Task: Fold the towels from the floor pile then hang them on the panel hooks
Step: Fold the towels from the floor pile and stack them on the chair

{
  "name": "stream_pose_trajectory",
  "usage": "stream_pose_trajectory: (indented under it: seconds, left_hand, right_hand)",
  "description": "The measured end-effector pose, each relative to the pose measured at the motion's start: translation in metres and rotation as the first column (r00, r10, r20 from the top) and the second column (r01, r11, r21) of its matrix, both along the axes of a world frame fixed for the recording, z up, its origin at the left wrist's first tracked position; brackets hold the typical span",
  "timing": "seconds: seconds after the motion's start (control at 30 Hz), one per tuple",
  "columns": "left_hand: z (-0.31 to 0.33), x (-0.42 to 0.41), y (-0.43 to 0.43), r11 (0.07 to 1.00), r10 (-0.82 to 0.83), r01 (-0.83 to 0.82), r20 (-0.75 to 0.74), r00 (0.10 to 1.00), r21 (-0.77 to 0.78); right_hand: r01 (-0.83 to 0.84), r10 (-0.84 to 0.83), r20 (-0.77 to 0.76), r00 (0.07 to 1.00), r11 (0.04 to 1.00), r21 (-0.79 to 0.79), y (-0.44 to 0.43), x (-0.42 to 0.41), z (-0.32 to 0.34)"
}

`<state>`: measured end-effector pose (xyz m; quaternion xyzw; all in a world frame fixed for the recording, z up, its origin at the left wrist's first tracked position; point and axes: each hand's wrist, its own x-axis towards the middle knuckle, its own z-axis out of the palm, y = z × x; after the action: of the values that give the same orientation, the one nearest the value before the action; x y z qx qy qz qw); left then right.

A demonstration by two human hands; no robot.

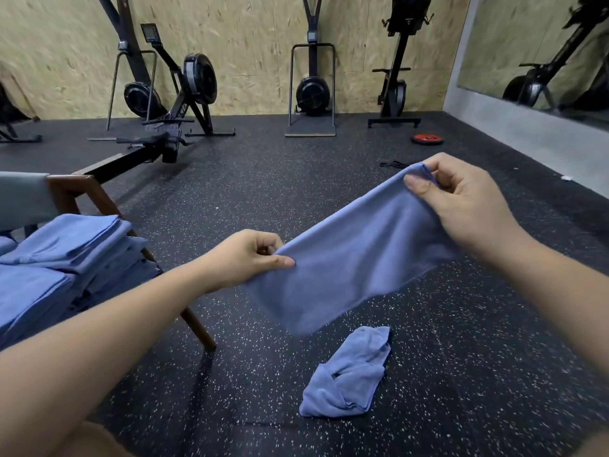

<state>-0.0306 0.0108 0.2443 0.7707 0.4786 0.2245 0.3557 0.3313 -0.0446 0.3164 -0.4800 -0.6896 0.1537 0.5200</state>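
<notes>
Towel (356, 258) hanging in mid-air, stretched between both hands.
Folded towels (66, 258) are sitting stacked on a chair (82, 192) at left. The left hand (244, 258) is pinching the cloth's lower end, which is sagging over a crumpled towel (349, 374) on the floor (461, 357). The right hand (461, 206) is pinching the hemmed top corner. It is looking light, limp and grippy, so holding it at the corners should be keeping the edges aligned.

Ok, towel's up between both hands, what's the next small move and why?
Probably bring the right hand over to the left hand so the held ends meet, halving the towel. Each hand pinches one end, and the cloth hangs stretched between them, above the floor, not yet as compact as the folded stack on the left.
</notes>
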Motion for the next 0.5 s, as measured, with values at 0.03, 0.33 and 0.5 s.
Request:
stream_pose_trajectory:
  seconds: [0.03, 0.33, 0.5]
  left_hand:
    - [0.0, -0.004, 0.003, 1.0, 0.009, -0.008, -0.015, 1.0, 0.026]
    - [0.006, -0.016, 0.013, 0.981, 0.19, -0.189, 0.381, 0.905, -0.039]
    - [0.01, 0.002, 0.01, 0.902, 0.413, -0.391, 0.629, 0.659, -0.183]
  right_hand:
    - [0.02, -0.02, -0.025, 0.999, 1.0, 0.001, 0.002, 0.003, -0.001]
    - [0.159, -0.157, -0.118, 0.98, 0.987, 0.0, 0.011, 0.017, -0.011]
    - [0.232, -0.233, -0.123, 0.965, 0.972, -0.027, 0.012, 0.015, -0.02]
